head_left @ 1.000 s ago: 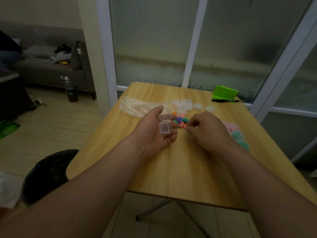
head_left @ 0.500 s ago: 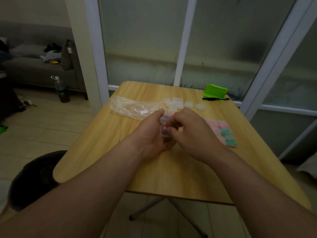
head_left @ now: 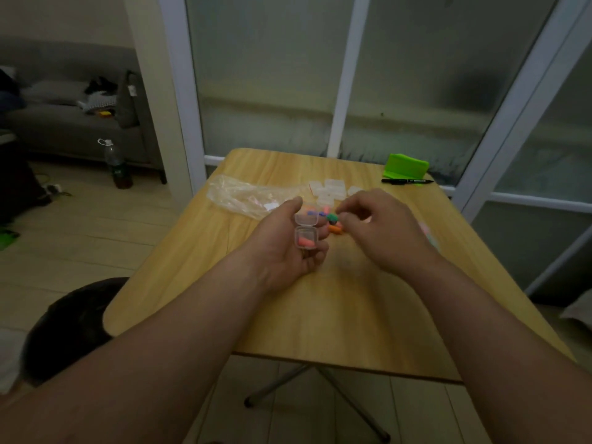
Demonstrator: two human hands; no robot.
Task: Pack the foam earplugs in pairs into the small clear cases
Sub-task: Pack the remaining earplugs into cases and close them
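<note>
We see the left hand [head_left: 288, 248] palm up above the table [head_left: 320, 318], its fingers and thumb curled round a small clear case [head_left: 306, 240], which it grips with the hinged lid [head_left: 306, 219] standing open on the far side; pink earplug foam [head_left: 303, 241] lies inside the case, though whether one piece or two we cannot tell; the right hand [head_left: 381, 233] is just beside it, fingers curled, with thumb and forefinger tips brought together at a green earplug [head_left: 333, 216]; whether they truly pinch it or only touch it we cannot tell; the loose earplugs [head_left: 334, 230], orange, blue and pink, lie in a small heap on the table between and just beyond the two hands; farther off we see a cluster of spare clear cases [head_left: 333, 189], and to their left a crumpled plastic bag [head_left: 243, 197]; near the far right corner a black pen [head_left: 407, 181] lies just in front of a green box [head_left: 407, 165]; a bottle [head_left: 117, 165] stands on the floor [head_left: 80, 238] left of the table.
</note>
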